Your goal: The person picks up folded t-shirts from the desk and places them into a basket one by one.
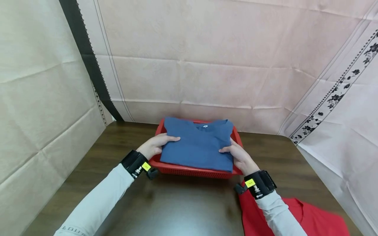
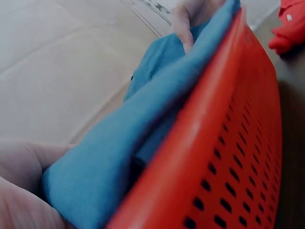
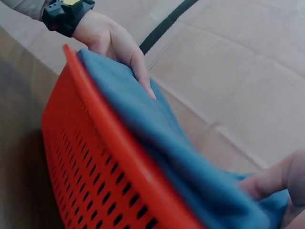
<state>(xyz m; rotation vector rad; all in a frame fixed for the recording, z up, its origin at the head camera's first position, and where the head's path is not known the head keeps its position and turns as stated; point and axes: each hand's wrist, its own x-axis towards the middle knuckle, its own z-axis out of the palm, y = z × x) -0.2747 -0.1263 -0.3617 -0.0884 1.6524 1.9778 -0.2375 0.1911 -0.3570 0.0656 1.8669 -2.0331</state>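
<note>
Left hand (image 1: 156, 144) and right hand (image 1: 240, 157) both gripping this folded blue fabric shirt (image 1: 197, 144), rectangular red holey plastic basket (image 1: 195, 171) sitting right below 'em.

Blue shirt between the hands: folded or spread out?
Folded: the blue shirt forms a compact rectangle in the head view, with no sleeves spread outward.

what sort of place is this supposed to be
Probably a makeshift indoor workspace for handling clothes: creased pale sheets wall in a wood-look table, where a folded blue shirt is held at a red basket.
</note>
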